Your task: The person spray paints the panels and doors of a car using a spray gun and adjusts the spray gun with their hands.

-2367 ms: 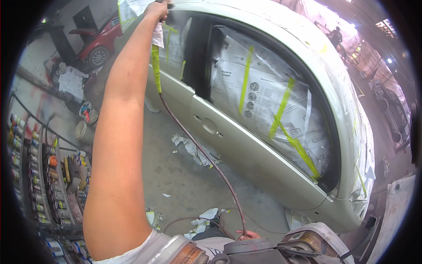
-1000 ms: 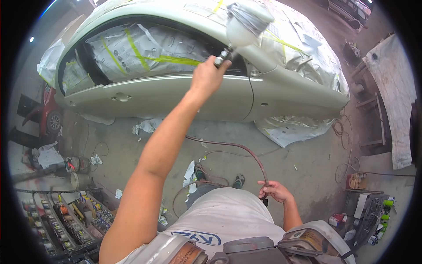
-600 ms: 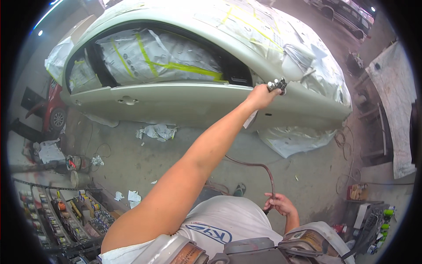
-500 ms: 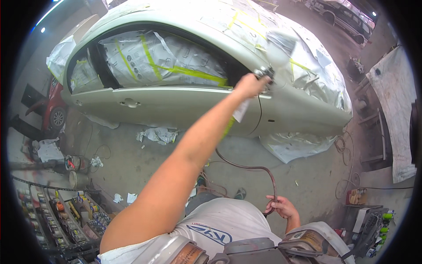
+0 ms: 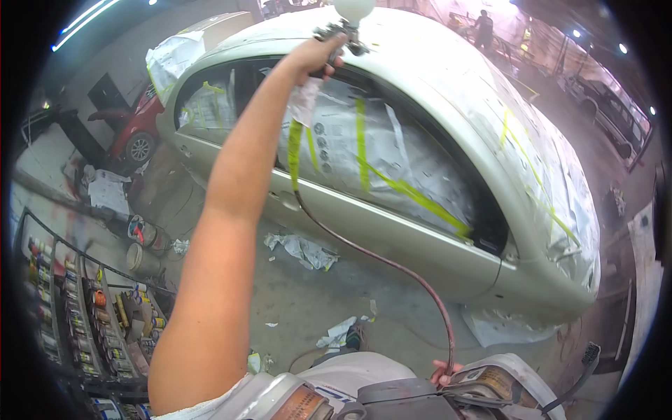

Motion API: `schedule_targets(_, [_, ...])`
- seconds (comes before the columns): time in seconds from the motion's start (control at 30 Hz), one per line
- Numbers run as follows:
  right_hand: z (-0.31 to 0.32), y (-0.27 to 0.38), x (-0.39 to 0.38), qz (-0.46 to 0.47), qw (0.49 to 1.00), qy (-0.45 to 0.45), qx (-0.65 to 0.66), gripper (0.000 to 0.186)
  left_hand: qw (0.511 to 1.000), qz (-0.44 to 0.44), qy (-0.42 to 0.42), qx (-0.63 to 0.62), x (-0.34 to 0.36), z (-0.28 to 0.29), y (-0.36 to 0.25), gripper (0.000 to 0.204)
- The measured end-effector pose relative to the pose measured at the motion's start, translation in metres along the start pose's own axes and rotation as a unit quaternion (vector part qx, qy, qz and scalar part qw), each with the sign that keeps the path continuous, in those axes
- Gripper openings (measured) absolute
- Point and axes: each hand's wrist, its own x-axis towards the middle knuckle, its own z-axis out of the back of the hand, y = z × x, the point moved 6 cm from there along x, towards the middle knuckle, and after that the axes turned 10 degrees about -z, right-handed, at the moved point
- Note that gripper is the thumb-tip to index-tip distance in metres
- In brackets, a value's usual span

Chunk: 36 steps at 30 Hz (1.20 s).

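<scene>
My left hand [image 5: 315,57] is raised at the car's roof line, closed around a metal spray gun [image 5: 340,39] with a white cup [image 5: 355,10] on top. Below it hangs paper with yellow-green tape, on the brown hose [image 5: 371,255] that loops down to my right hand [image 5: 443,373], whose fingers curl around it near my waist, partly hidden. The pale car [image 5: 356,244] stands before me, its side windows covered with taped paper [image 5: 388,143] and its front end wrapped in crinkled masking [image 5: 560,210].
A rack of cans [image 5: 84,315] and buckets [image 5: 140,257] stand at my left, beyond them a red car [image 5: 133,133]. Paper scraps [image 5: 301,248] litter the floor. A person [image 5: 484,31] stands in the far background, near a dark vehicle [image 5: 605,115] at the right.
My left hand and the spray gun have swung from the front pillar leftward and up to the roof edge. The view has turned, and my right hand shows less at the bottom.
</scene>
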Motion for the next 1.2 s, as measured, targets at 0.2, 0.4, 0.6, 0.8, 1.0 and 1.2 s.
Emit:
schedule_targets(0.2, [-0.001,0.008,0.064,0.004,0.996,0.062,-0.07,0.049,0.994,-0.004,-0.081,0.078,0.059,0.171,0.03,0.052])
schedule_targets(0.4, [-0.038,0.064,0.096,-0.033,0.996,0.054,-0.068,0.046,0.976,0.047,-0.146,0.157,0.116,0.285,0.075,0.045])
schedule_targets(0.6, [-0.052,0.09,0.102,-0.042,0.997,0.039,-0.054,0.042,0.879,0.106,-0.218,0.411,0.161,0.39,0.085,0.052])
schedule_targets(0.8, [-0.052,0.096,0.078,-0.029,0.999,0.021,-0.012,0.039,0.865,0.062,-0.178,0.465,0.2,0.321,0.036,0.057])
schedule_targets(1.0, [-0.047,0.085,0.014,0.018,0.999,-0.008,0.05,0.036,0.953,-0.003,0.01,0.303,0.175,0.142,-0.047,0.041])
schedule_targets(1.2, [-0.036,0.074,-0.058,0.196,0.97,0.043,0.134,0.04,0.965,0.062,0.053,0.248,0.094,-0.038,-0.126,0.03])
